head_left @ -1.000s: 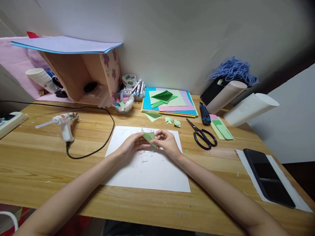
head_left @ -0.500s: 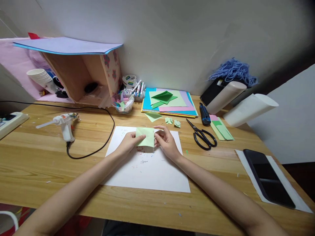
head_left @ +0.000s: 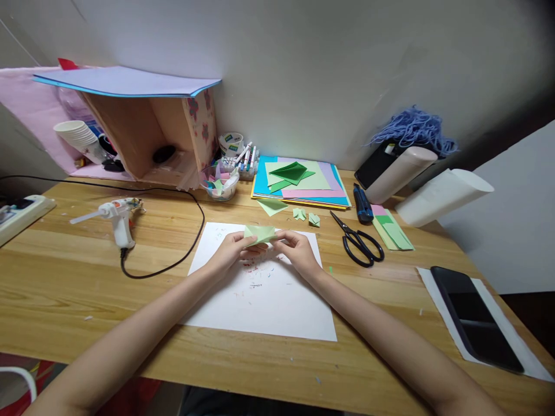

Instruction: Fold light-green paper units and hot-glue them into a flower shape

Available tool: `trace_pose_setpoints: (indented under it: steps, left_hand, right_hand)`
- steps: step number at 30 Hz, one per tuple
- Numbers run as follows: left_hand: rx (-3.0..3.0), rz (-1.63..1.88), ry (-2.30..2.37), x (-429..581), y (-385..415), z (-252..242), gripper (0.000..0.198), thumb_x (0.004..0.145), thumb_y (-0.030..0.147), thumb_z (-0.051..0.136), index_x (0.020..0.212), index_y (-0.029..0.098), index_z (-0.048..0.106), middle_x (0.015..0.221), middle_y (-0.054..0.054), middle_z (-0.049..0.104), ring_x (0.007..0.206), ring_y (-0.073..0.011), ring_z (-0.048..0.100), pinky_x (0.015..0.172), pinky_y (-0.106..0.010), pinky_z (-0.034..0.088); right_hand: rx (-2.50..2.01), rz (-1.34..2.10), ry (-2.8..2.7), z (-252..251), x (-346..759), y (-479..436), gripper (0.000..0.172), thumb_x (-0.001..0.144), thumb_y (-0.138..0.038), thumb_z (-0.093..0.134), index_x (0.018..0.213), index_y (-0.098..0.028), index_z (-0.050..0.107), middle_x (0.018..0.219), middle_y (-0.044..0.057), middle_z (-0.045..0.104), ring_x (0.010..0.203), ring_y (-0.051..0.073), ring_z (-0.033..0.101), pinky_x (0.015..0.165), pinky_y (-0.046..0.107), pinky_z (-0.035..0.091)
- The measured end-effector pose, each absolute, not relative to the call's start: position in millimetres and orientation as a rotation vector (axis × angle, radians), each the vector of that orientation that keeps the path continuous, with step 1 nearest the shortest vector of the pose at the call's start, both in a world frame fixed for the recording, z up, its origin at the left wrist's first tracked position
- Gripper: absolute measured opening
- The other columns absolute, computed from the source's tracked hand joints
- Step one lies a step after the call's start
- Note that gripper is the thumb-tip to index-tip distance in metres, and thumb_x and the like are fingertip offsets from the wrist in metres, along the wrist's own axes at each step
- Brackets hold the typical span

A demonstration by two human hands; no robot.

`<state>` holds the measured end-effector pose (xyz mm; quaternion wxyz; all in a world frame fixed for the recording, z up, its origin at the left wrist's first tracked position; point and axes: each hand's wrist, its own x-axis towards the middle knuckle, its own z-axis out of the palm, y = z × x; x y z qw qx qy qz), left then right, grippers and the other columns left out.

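Observation:
Both my hands meet over the far part of a white sheet (head_left: pixel 269 306) on the wooden desk. My left hand (head_left: pixel 229 252) and my right hand (head_left: pixel 297 252) pinch a small piece of light green paper (head_left: pixel 260 233) between their fingertips, one on each side. The paper is tipped nearly flat, just above the white sheet. Small coloured specks dot the sheet under my hands.
A glue gun (head_left: pixel 116 215) with a black cord lies at left. Black scissors (head_left: pixel 358 240), a blue cutter (head_left: pixel 361 203), a stack of coloured paper (head_left: pixel 303 179), a bowl of scraps (head_left: pixel 219 184) and markers stand behind. A phone (head_left: pixel 474 318) lies at right.
The green paper, a folded triangle one second ago, was opened to a square held upright, and now it is tipped down almost flat between both hands. The view shifted slightly.

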<state>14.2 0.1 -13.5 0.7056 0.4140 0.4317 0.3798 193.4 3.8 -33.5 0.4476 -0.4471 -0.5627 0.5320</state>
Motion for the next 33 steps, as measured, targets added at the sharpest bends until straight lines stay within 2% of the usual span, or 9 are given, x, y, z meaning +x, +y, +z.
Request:
trace_pose_setpoints:
  steps: [6,10,17,19,22,26,30,33]
  left_hand:
    - [0.927,0.882,0.895,18,-2,-10,0.054,0.075,0.053,0.054,0.103,0.007,0.061,0.096,-0.017,0.067,0.081,-0.0232,0.065,0.078,-0.037,0.050]
    - [1.045,0.897,1.032,21,-5,-10,0.047,0.060,0.041,0.074,0.091,0.008,0.064,0.086,-0.014,0.069,0.078,-0.0240,0.066,0.075,-0.035,0.051]
    - [0.967,0.844,1.143,26,-8,-18,0.034,0.063,0.038,0.072,0.080,0.010,0.064,0.074,-0.012,0.070,0.069,-0.0236,0.067,0.054,-0.027,0.049]
    - [0.946,0.842,1.113,29,-9,-19,0.033,0.065,0.039,0.071,0.079,0.010,0.064,0.074,-0.012,0.070,0.069,-0.0236,0.067,0.056,-0.028,0.050]
    - [0.898,0.858,1.023,32,-11,-20,0.034,0.068,0.040,0.068,0.083,0.010,0.063,0.078,-0.013,0.070,0.073,-0.0231,0.067,0.069,-0.033,0.052]
    - [0.871,0.856,0.959,32,-10,-24,0.039,0.069,0.042,0.067,0.087,0.008,0.063,0.080,-0.014,0.070,0.074,-0.0217,0.067,0.079,-0.036,0.050]
    - [0.867,0.868,0.934,29,-10,-24,0.039,0.069,0.042,0.067,0.085,0.007,0.064,0.083,-0.015,0.069,0.075,-0.0210,0.066,0.078,-0.035,0.049]
    - [0.838,0.849,0.894,28,-10,-21,0.032,0.071,0.035,0.065,0.089,0.008,0.064,0.088,-0.015,0.069,0.081,-0.0216,0.065,0.078,-0.033,0.049]
  right_hand:
    - [-1.140,1.297,-1.368,-31,192,3,0.028,0.071,-0.043,0.063,0.069,-0.016,0.057,0.067,0.001,0.057,0.063,0.014,0.056,0.061,0.026,0.048]
    - [-1.152,1.270,-1.390,-33,192,2,0.028,0.072,-0.043,0.061,0.066,-0.017,0.051,0.063,-0.001,0.053,0.057,0.012,0.053,0.053,0.024,0.044]
    - [-1.107,1.213,-1.545,-33,190,-1,0.024,0.073,-0.040,0.061,0.080,-0.017,0.058,0.077,0.002,0.059,0.069,0.014,0.056,0.060,0.025,0.047]
    - [-1.114,1.119,-1.574,-33,190,-2,0.022,0.075,-0.038,0.060,0.077,-0.017,0.060,0.081,0.004,0.059,0.073,0.015,0.056,0.062,0.026,0.048]
    - [-1.111,0.986,-1.567,-31,190,-4,0.018,0.076,-0.035,0.059,0.072,-0.018,0.061,0.087,0.006,0.059,0.082,0.017,0.056,0.063,0.025,0.049]
    - [-1.086,0.847,-1.625,-25,190,-8,0.008,0.076,-0.026,0.060,0.078,-0.021,0.065,0.094,0.006,0.057,0.088,0.018,0.056,0.068,0.027,0.049]
    - [-1.037,0.730,-1.768,-24,190,-10,0.014,0.077,-0.020,0.059,0.084,-0.026,0.068,0.096,0.005,0.057,0.090,0.018,0.056,0.077,0.032,0.047]
    - [-1.016,0.655,-1.842,-28,190,-10,0.020,0.076,-0.015,0.057,0.086,-0.028,0.069,0.102,0.005,0.057,0.094,0.019,0.055,0.081,0.034,0.046]
